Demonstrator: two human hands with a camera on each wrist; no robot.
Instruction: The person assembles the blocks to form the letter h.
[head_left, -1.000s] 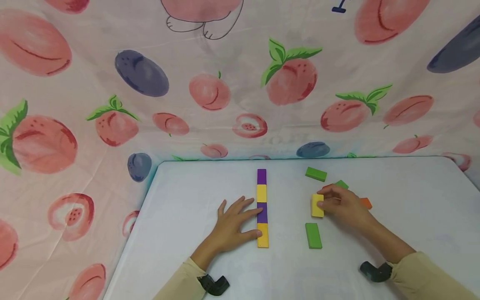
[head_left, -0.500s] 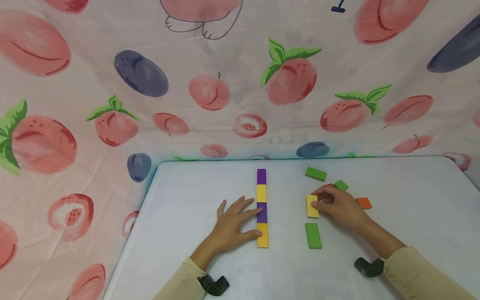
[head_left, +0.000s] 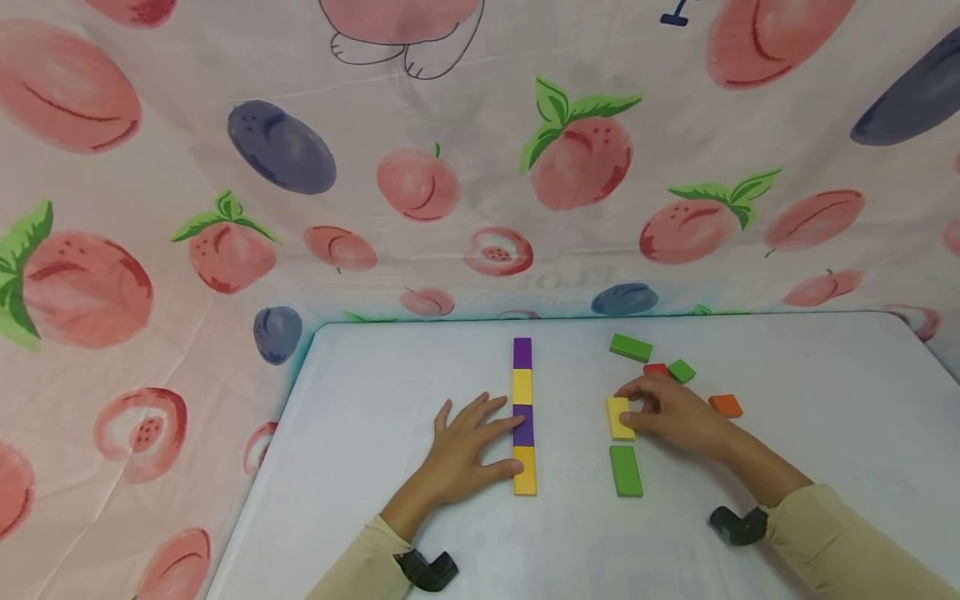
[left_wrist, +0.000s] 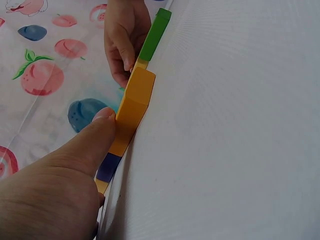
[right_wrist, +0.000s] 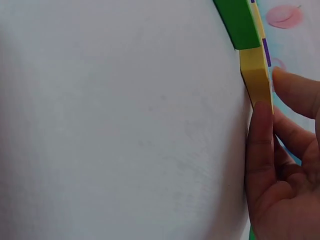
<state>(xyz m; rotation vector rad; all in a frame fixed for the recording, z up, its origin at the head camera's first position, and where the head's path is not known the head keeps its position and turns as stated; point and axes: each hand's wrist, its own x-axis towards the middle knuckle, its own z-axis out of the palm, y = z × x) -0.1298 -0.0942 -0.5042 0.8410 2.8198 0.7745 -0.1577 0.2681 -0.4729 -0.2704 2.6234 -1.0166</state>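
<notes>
A straight row of yellow and purple blocks runs away from me on the white table point(head_left: 360, 375). My left hand point(head_left: 463, 454) lies beside it with spread fingers. Its thumb touches the nearest yellow block point(head_left: 527, 479), and a fingertip rests on the purple block point(head_left: 523, 429) beyond. To the right, my right hand point(head_left: 678, 412) pinches another yellow block point(head_left: 618, 408) between thumb and fingers. That block sits just beyond a green block point(head_left: 626, 472), nearly in line with it. In the right wrist view the yellow block point(right_wrist: 257, 82) reaches down to a fingertip.
Beyond the right hand lie a long green block point(head_left: 632, 347), a red block point(head_left: 655, 369) partly hidden by the hand, a small green block point(head_left: 682, 371) and an orange block point(head_left: 726, 406). A fruit-print cloth point(head_left: 450, 108) hangs behind the table.
My right hand has carried the yellow block left and slightly towards me, to the far end of the near green block. The red block shows more now. My left hand has stayed put.
</notes>
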